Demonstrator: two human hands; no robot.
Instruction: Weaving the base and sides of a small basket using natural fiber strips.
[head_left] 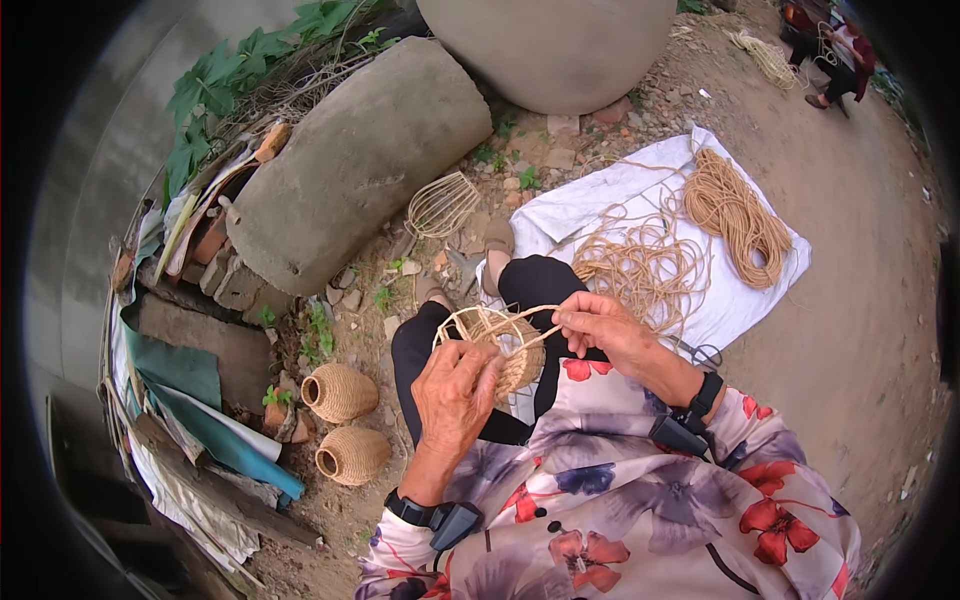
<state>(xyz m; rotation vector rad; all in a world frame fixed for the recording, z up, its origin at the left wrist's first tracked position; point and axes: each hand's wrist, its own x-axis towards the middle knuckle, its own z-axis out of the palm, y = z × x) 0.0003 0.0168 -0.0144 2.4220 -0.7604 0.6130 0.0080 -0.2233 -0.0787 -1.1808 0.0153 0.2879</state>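
A partly woven basket of tan cord on a pale ribbed frame sits between my knees, its open top facing up. My left hand is closed on the basket's near left rim, fingers bent over it; the fingertips are partly hidden. At the right side of the rim, my right hand pinches a tan cord between thumb and fingers, drawn out from the basket. Loose cord lies tangled on a white sheet beyond my right hand, beside a thick coil of cord.
Two woven round pots lie on the ground to my left. A bare ribbed frame lies ahead, near a large stone cylinder. Dark loops like scissor handles show by the sheet's edge. Another person sits far right.
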